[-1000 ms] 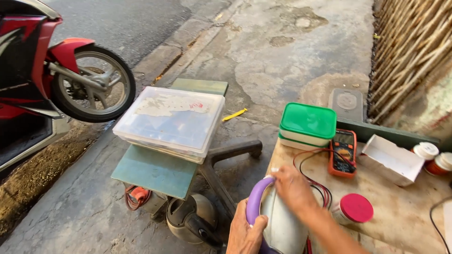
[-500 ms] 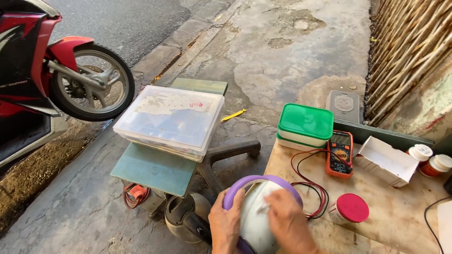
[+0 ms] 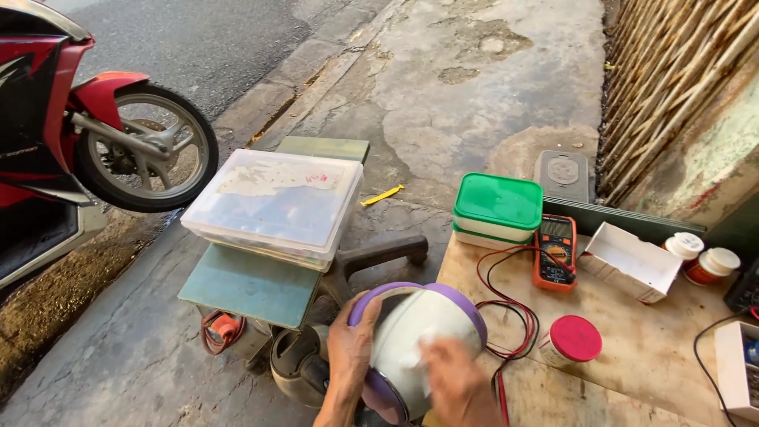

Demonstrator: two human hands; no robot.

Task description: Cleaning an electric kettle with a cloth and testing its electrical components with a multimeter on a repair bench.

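A: Cooker (image 3: 415, 340) — a rounded white body with a purple band is seen at the near edge of the table (image 3: 656, 348), tipped over so its pale underside faces up.

B: How is it being held?

A: The left hand (image 3: 352, 348) is wrapped round the purple rim on the left, fingers curled in a grasp on it. The right hand (image 3: 455, 383) is laid on the white surface near the lower right, fingers spread and pressed flat (it is blurred, so whether anything is pinched under it cannot be told).

B: What is found around it?

A: Just beside it on the right, red and black leads (image 3: 506, 316) are looped on the tabletop, running up to an orange meter (image 3: 555, 251). A small jar with a red lid (image 3: 573, 340) stands near the cooker's right side. Behind the meter a white box with a green lid (image 3: 498, 209) is set, and further right an open white carton (image 3: 628, 261) and two small jars (image 3: 704, 257) are placed.

B: And on the left?

A: A clear plastic bin (image 3: 273, 205) is rested on a green stand (image 3: 249, 285), well apart from the table. A dark round object (image 3: 296, 364) lies on the ground just below the cooker, partly hidden by the left hand. A motorbike wheel (image 3: 146, 146) is seen at the far left, and a yellow strip (image 3: 383, 195) on the concrete.
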